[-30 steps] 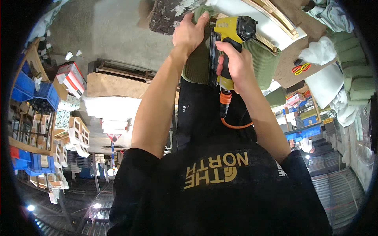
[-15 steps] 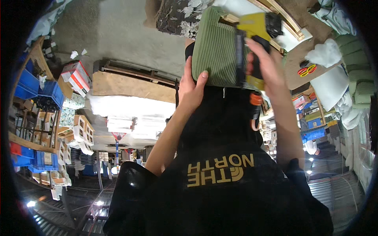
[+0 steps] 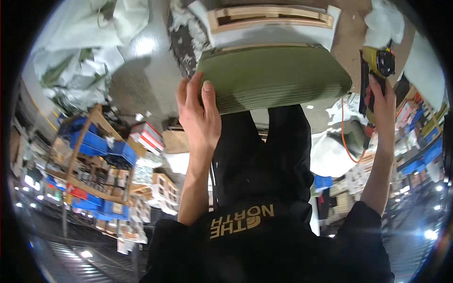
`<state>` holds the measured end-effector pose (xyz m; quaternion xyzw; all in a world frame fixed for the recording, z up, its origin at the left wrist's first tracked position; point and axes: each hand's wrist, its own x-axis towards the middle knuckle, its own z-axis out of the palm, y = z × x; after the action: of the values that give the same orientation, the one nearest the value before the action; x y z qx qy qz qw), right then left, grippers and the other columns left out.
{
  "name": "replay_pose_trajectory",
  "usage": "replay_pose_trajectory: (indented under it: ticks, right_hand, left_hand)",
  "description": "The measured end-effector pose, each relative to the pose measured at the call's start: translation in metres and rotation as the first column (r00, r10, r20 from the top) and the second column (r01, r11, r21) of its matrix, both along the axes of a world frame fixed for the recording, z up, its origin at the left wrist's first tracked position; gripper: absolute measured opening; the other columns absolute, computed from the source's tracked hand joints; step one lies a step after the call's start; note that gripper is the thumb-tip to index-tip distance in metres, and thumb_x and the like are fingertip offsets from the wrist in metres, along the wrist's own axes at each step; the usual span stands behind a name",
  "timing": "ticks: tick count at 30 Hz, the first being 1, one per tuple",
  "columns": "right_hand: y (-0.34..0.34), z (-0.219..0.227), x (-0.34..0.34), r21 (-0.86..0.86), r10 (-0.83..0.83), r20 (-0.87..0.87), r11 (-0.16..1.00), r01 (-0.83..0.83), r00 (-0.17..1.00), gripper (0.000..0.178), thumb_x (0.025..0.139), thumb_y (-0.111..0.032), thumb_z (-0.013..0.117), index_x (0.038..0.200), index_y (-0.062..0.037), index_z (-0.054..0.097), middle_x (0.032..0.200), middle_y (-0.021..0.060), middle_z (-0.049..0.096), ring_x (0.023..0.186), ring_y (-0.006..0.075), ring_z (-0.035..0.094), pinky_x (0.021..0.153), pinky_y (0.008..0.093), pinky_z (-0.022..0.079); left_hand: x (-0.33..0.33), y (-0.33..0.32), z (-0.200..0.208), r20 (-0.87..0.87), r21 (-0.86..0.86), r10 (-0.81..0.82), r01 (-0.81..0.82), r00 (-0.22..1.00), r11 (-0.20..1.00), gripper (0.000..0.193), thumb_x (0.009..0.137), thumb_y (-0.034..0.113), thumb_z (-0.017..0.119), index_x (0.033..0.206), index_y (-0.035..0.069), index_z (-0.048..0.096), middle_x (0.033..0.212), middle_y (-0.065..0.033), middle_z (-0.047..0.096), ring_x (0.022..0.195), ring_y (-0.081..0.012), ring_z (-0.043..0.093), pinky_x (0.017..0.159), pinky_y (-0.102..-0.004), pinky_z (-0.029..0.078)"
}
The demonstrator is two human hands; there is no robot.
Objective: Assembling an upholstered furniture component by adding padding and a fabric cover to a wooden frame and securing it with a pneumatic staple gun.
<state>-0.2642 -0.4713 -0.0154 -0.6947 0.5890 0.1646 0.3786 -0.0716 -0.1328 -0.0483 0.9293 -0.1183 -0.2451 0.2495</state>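
Note:
A green ribbed-fabric upholstered piece point(image 3: 273, 78) lies crosswise above my thighs, its long side running left to right. Around its left end my left hand point(image 3: 200, 113) is closed, thumb on the near face. Off to the right, apart from the piece, my right hand point(image 3: 384, 101) grips a yellow and black pneumatic staple gun point(image 3: 373, 60) by its handle. An orange air hose point(image 3: 346, 144) loops down from the gun's lower end. A strip of pale wood shows along the far edge of the upholstered piece.
Beyond the piece, a pale wooden frame point(image 3: 273, 24) rests on white padding. A dark block with torn white scraps point(image 3: 184, 40) stands to its left. Blue bins point(image 3: 89, 141) on a wooden rack and a red-and-white box point(image 3: 147, 137) are at the left.
The staple gun has moved right, away from the green piece, in my right hand. The piece has turned from upright to crosswise, with my left hand on its left end. The view has shifted.

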Motion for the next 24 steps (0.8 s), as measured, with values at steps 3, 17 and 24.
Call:
replay_pose_trajectory:
  ticks: [3,17,24]
  right_hand:
    - [-0.017,-0.038,-0.024,-0.017,-0.06,0.193,0.998,0.064,0.979,0.025,0.093,-0.025,0.063,0.096,-0.0017,0.057,0.068,-0.0004,0.054,0.056,0.0071,0.05,0.05,0.0245,0.039]
    - [-0.038,-0.15,-0.094,0.157,-0.267,0.211,0.959,0.237,0.94,0.042,0.092,-0.023,0.06,0.127,-0.0013,0.056,0.074,0.0031,0.058,0.061,0.0084,0.053,0.054,0.0258,0.043]
    - [-0.045,-0.202,-0.075,-0.258,-0.077,-0.097,0.965,0.049,0.992,0.06,0.088,-0.037,0.057,0.139,-0.0074,0.045,0.096,0.0239,0.067,0.095,0.0452,0.063,0.082,0.0517,0.048]
  left_hand:
    - [0.01,-0.029,-0.008,0.16,-0.017,-0.113,0.117,0.981,0.993,0.035,0.1,0.029,0.049,0.115,0.002,0.066,0.109,-0.0227,0.064,0.106,-0.0383,0.061,0.091,-0.0431,0.047]
    - [0.021,-0.133,-0.086,0.411,0.233,-0.6,0.557,0.687,0.797,0.074,0.085,0.042,0.068,0.144,0.012,0.035,0.145,-0.0234,0.034,0.134,-0.0463,0.032,0.106,-0.0665,0.021]
    - [-0.014,-0.111,-0.137,0.241,0.38,-0.738,0.639,0.63,0.669,0.093,0.069,0.033,0.081,0.146,0.014,0.032,0.149,-0.024,0.03,0.134,-0.0454,0.033,0.102,-0.0687,0.027]
